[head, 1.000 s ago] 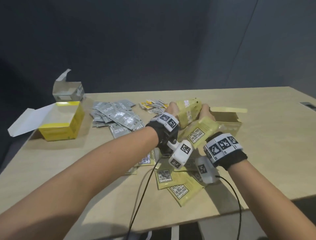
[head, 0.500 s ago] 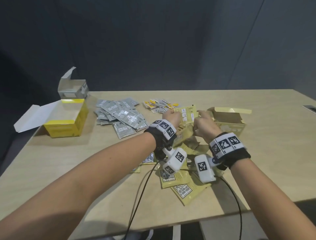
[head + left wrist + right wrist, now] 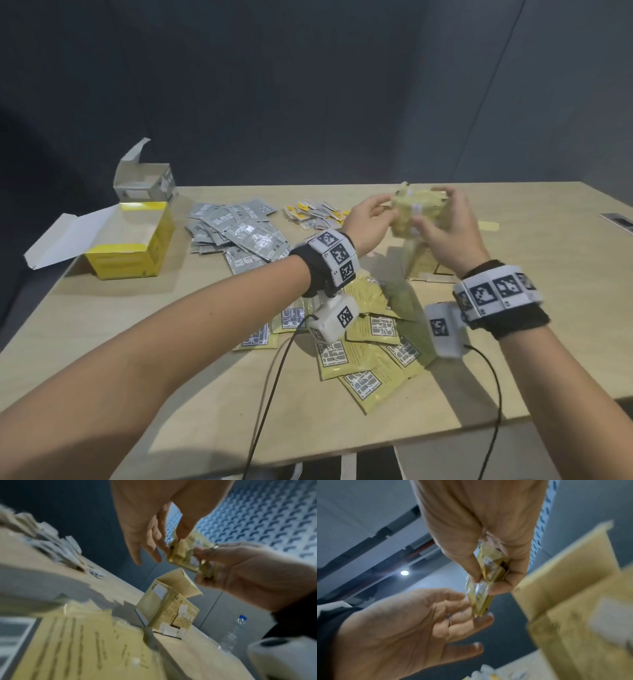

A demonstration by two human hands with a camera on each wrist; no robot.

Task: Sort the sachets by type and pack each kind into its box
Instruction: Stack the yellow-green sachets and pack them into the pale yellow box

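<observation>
A stack of pale yellow sachets point(image 3: 409, 205) point(image 3: 181, 557) point(image 3: 480, 601) is held in the air above the open pale yellow box point(image 3: 423, 265) point(image 3: 171, 609) point(image 3: 573, 577). My right hand point(image 3: 426, 221) point(image 3: 200, 561) point(image 3: 488, 582) pinches the stack between thumb and fingers. My left hand point(image 3: 385, 209) point(image 3: 171, 543) point(image 3: 471, 609) has straight fingers that touch the stack's left end. Several more pale yellow sachets point(image 3: 370, 346) lie loose on the table below my wrists.
A pile of silver sachets point(image 3: 236, 236) and small yellow-and-white sachets point(image 3: 315, 214) lie at the middle back. An open bright yellow box point(image 3: 133, 250) and an open grey box point(image 3: 144, 186) stand at the left. A water bottle point(image 3: 235, 631) stands beyond the table point(image 3: 548, 308).
Both hands have risen with the stack from table level beside the pale yellow box to above it. The left hand's fingers have straightened against the stack.
</observation>
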